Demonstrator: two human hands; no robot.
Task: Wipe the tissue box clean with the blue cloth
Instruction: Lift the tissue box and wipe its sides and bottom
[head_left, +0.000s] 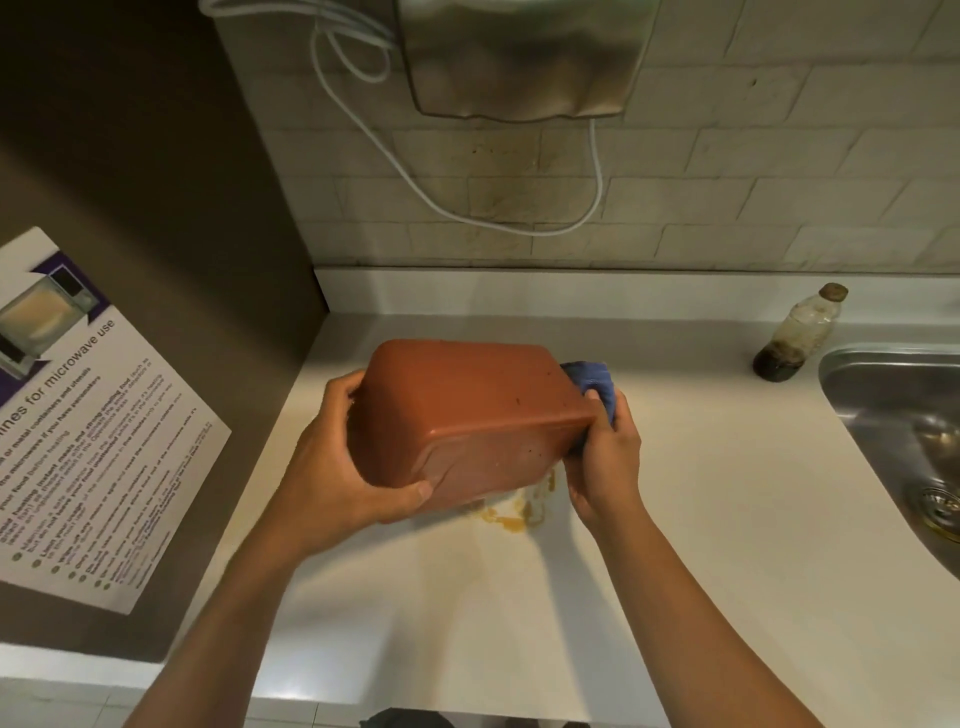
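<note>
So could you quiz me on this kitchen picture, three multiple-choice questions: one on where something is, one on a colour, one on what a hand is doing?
1. Where does the bottle stand?
A. inside the sink
B. on the counter beside the sink
C. on the wall poster

2. What colour is the tissue box?
A. reddish brown
B. green
C. white

3. What is the right hand doing?
A. hanging idle
B. turning a tap
C. pressing the blue cloth to the box

Answers: 1 B, it stands on the counter left of the sink. 2 A, its sides show reddish brown. 3 C, the blue cloth sits between its fingers and the box's end, while the left hand grips the other end.
</note>
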